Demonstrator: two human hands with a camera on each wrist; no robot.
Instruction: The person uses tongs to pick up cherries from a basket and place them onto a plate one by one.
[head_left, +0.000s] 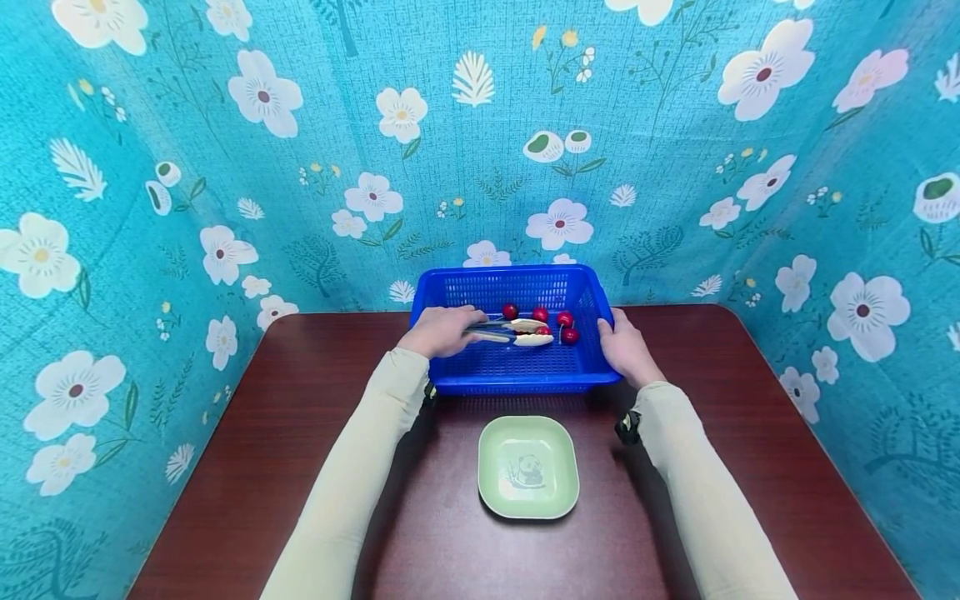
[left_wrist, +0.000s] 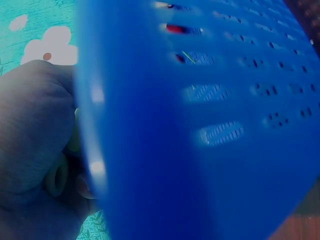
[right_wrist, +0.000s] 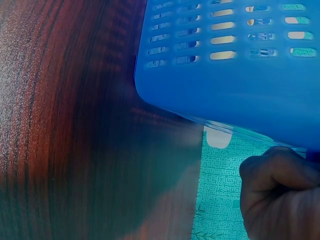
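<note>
I see left grip (head_left: pixel 444 332) holding tongs (head_left: pixel 532 340) | right grip (head_left: pixel 630 350) pinching edge of basket (head_left: pixel 517 384) | cherries (head_left: pixel 566 319) in basket, between both grips | plate (head_left: pixel 551 450) on worktop (head_left: pixel 315 400), back from both grips, between sleeves (head_left: pixel 701 483)

Left sleeve (head_left: pixel 352 475), lower left, and right sleeve (head_left: pixel 708 492), lower right: plain cream, wrinkled. Black wrist unit (head_left: pixel 627 427), right of centre.

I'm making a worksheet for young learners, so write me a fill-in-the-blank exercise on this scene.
1. The animal pictured on the plate is a ____.
2. The basket is coloured ____.
3. It holds red fruits called ____.
4. The left grip holds a pair of ____.

Missing words: panda; blue; cherries; tongs.
</note>
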